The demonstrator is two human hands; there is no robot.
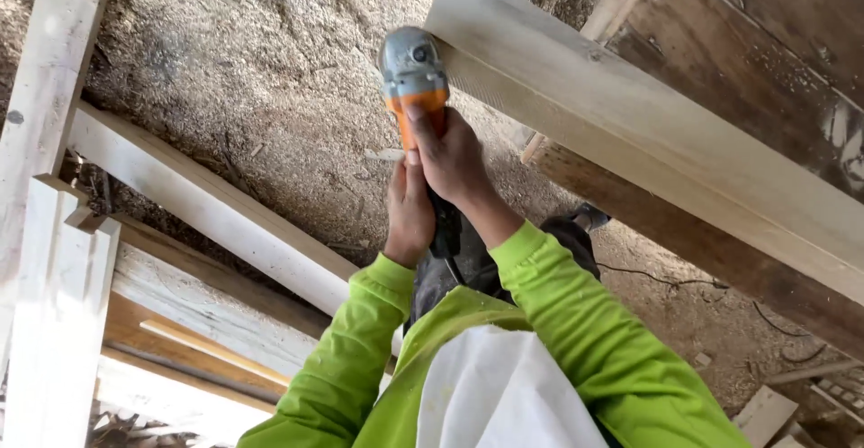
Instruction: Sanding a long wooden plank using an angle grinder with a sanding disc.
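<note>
Head view: A person in a lime-green long-sleeved top (576, 322) grips an orange-and-grey angle grinder (416, 79) with both hands, its head pressed to the near face of a long pale wooden beam (648, 133) that runs diagonally down to the right. The right hand (450, 156) is clenched around the orange body of the tool; the left hand (409, 214) is wrapped around the dark rear handle just behind it, fingers closed.

The risk, as it appears here, lies in the tool biting or skating along the beam's edge: a kick would throw it back toward the hands and the chest close behind. A black power cord (684, 282) trails across the ground to the right, near the person's shoe (589, 217), and could snag or trip. The disc itself is hidden behind the grinder's head, so its contact with the wood cannot be judged.

The ground is thickly covered in sawdust (270, 79), loose underfoot. More pale planks (207, 201) lie on the left, crowding the standing room, and darker weathered boards (765, 25) sit behind the beam. Wood offcuts (765, 412) lie at lower right.
</note>
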